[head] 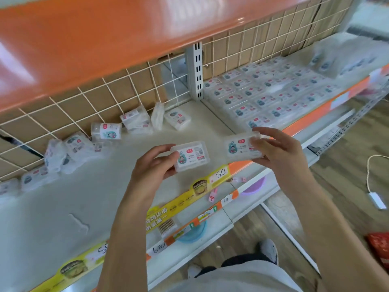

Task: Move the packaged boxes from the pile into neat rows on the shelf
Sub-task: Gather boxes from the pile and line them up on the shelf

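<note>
Two clear labelled boxes (191, 156) held level, loose pile (105, 135) behind, neat rows (269, 95) right

Clear plastic boxes on a matt pale shelf

The boxes (190, 155) are glossy clear plastic with paper labels; the shelf (63, 203) looks smooth and matt, the back grid (117, 95) is thin coated wire, the upper shelf (105, 39) glossy orange.

Just a white cable (368, 175) with adapter lying on the wood floor (345, 186), red bag (379, 247) nearby.
</note>
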The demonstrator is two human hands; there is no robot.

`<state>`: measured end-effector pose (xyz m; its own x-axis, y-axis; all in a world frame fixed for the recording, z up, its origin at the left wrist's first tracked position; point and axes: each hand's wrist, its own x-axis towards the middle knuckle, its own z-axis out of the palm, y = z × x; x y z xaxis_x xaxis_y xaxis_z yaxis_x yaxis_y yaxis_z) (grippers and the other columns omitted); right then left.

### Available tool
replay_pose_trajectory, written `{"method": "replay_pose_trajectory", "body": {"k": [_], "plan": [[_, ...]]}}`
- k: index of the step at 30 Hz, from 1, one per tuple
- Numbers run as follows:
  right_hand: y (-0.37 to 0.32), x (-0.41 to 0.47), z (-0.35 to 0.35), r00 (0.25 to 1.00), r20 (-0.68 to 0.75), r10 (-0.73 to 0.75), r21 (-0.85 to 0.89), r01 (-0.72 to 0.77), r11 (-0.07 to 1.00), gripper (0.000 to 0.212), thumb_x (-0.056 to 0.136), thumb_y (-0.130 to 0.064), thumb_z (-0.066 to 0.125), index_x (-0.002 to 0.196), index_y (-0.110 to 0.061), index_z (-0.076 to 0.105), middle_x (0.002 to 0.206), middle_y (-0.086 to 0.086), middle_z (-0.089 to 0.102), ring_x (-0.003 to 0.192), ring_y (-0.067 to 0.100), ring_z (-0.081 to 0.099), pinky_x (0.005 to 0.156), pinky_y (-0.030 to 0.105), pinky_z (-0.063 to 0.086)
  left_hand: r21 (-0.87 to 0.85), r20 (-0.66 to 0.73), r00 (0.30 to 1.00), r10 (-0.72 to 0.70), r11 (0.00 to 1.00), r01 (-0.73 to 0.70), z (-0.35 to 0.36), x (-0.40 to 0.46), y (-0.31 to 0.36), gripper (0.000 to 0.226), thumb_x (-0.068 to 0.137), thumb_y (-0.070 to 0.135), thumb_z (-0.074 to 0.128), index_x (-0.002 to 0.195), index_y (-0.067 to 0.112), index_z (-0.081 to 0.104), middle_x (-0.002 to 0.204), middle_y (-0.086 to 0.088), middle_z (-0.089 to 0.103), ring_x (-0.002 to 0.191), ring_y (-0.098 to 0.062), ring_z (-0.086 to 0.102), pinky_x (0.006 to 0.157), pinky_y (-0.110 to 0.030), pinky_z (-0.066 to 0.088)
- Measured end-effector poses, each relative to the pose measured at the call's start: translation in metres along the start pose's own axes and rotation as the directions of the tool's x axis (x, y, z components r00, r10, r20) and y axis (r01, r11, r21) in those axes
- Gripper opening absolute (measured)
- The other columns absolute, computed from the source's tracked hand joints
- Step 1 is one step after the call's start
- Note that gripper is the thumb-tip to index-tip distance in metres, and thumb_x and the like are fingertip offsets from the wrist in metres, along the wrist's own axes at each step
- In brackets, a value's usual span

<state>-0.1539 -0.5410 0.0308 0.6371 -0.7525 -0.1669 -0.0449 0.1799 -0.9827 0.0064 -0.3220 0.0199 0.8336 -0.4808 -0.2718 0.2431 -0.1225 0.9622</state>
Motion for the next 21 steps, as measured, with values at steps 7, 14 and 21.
{"method": "replay_pose_trajectory", "body": {"k": [7,14,21], "plan": [[-0.016,0.037,-0.089,1.0,-0.029,-0.008,-0.001,0.008,1.0,0.023,0.091,-0.008,0.069,0.111,-0.017,0.072,0.101,0.012,0.076,0.098,0.028,0.073,0.087,0.039,0.06,-0.021,0.031,1.0,0.006,1.0,-0.005,0.098,0.015,0.007,0.022,0.091,0.018,0.071,0.113,0.02,0.071,0.1,-0.006,0.078,0.098,-0.019,0.073,0.092,-0.037,0.056],[-0.038,0.095,-0.177,0.999,0.053,-0.002,-0.078,0.006,0.997,0.025,0.089,-0.011,0.071,0.113,-0.02,0.072,0.1,0.009,0.077,0.099,0.027,0.073,0.091,0.042,0.059,-0.056,-0.131,0.991,0.021,0.998,-0.028,0.196,0.033,0.012,0.024,0.088,0.024,0.075,0.112,0.023,0.072,0.096,-0.002,0.078,0.098,-0.02,0.073,0.087,-0.032,0.057],[-0.057,0.145,-0.233,0.993,0.117,0.02,-0.099,-0.009,0.995,0.025,0.089,-0.01,0.071,0.112,-0.019,0.073,0.097,0.009,0.077,0.097,0.027,0.073,0.091,0.046,0.059,-0.055,-0.204,0.975,0.091,0.993,-0.105,0.289,0.037,0.028,0.027,0.089,0.025,0.075,0.115,0.021,0.071,0.08,0.004,0.076,0.078,-0.009,0.069,0.09,-0.031,0.058]]}}
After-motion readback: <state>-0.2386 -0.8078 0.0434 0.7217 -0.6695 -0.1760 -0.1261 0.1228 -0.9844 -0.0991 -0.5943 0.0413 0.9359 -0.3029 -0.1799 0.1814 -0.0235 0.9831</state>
